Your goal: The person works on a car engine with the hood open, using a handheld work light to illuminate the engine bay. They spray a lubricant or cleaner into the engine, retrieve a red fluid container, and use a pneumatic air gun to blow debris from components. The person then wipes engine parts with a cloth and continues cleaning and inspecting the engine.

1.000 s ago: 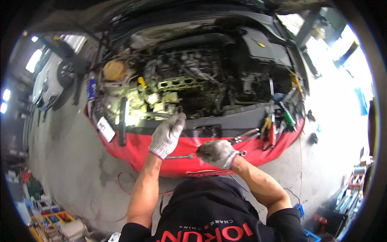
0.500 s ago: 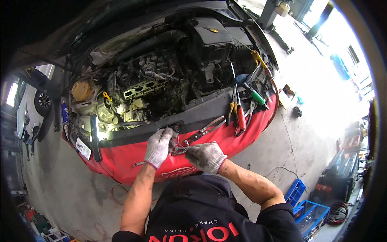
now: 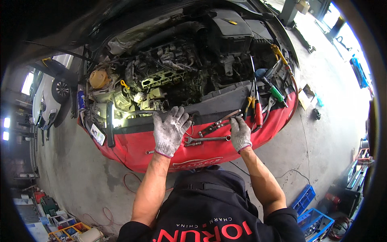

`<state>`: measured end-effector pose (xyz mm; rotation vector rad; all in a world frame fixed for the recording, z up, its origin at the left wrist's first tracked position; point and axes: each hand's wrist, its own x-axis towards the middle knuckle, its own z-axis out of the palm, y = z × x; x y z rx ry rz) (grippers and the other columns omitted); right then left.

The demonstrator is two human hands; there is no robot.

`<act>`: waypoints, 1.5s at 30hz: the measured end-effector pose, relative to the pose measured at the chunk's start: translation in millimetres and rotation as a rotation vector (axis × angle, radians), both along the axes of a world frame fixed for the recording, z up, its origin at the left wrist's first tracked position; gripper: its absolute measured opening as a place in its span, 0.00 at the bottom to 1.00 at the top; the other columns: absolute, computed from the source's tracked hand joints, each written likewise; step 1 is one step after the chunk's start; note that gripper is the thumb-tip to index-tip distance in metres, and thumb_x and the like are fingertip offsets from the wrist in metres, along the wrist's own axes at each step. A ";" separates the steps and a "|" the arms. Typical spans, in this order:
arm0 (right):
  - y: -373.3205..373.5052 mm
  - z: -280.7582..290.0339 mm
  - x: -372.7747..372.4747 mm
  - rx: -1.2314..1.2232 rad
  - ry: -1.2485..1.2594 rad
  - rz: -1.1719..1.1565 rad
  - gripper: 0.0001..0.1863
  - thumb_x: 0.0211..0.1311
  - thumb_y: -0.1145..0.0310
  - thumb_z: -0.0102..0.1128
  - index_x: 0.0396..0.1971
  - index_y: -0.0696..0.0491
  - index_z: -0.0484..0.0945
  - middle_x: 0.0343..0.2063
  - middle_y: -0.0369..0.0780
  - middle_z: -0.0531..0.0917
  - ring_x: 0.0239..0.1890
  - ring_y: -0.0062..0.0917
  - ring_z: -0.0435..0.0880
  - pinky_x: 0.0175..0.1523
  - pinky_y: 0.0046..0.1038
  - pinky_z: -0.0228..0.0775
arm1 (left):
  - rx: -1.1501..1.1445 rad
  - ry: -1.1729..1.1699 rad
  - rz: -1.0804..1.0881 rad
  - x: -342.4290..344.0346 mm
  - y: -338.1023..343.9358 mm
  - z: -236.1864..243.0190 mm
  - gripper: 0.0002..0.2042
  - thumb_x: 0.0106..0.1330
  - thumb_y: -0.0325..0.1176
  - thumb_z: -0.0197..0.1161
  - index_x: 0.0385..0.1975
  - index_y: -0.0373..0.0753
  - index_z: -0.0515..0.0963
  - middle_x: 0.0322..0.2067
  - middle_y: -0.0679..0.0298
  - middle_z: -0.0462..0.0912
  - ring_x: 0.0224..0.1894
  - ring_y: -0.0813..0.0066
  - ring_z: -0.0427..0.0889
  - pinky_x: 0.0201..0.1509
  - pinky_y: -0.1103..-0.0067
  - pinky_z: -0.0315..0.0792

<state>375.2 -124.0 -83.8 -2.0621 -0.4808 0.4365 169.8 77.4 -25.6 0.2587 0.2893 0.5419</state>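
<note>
My left hand, in a grey-white knit glove, is held palm up with fingers spread and holds nothing. It hovers over the front edge of the engine bay. To the right, my gloved right hand has its fingers closed round the handle ends of long metal pliers, which rest on the red fender cover. A combination wrench lies on the cover between my hands. Beside its left end is a small metal socket piece. A thin metal rod end shows left of my left wrist.
Ahead is the open engine bay, lit by a work lamp. A red-handled screwdriver, yellow-handled pliers, grey pliers and a green-handled tool lie at the right. Blue crates stand on the floor.
My hands have moved apart. The left has turned palm up and opened; the right has gone rightward to the long pliers. The wrench between them now lies on the cover. The view has shifted.
</note>
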 end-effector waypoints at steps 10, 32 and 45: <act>53.2 -43.8 44.3 0.176 0.205 -0.075 0.33 0.65 0.57 0.65 0.62 0.66 0.74 0.50 0.57 0.86 0.57 0.46 0.85 0.62 0.37 0.74 | 0.386 0.701 0.218 -15.0 -4.6 -3.7 0.12 0.79 0.37 0.57 0.49 0.36 0.83 0.39 0.59 0.88 0.32 0.73 0.84 0.35 0.77 0.78; 76.8 14.9 -77.5 0.097 -0.480 0.279 0.10 0.66 0.62 0.66 0.40 0.52 0.85 0.38 0.48 0.87 0.42 0.47 0.87 0.48 0.41 0.81 | 1.112 2.419 -0.310 -237.9 208.8 -2.8 0.42 0.55 0.43 0.73 0.72 0.39 0.65 0.65 0.41 0.75 0.66 0.46 0.76 0.70 0.63 0.72; 149.3 6.5 -117.9 0.017 -0.472 0.279 0.10 0.67 0.61 0.64 0.41 0.51 0.84 0.39 0.47 0.87 0.42 0.47 0.86 0.48 0.43 0.79 | 1.287 1.683 0.067 -228.6 200.6 5.3 0.28 0.50 0.45 0.72 0.50 0.36 0.80 0.40 0.47 0.88 0.42 0.52 0.88 0.47 0.64 0.79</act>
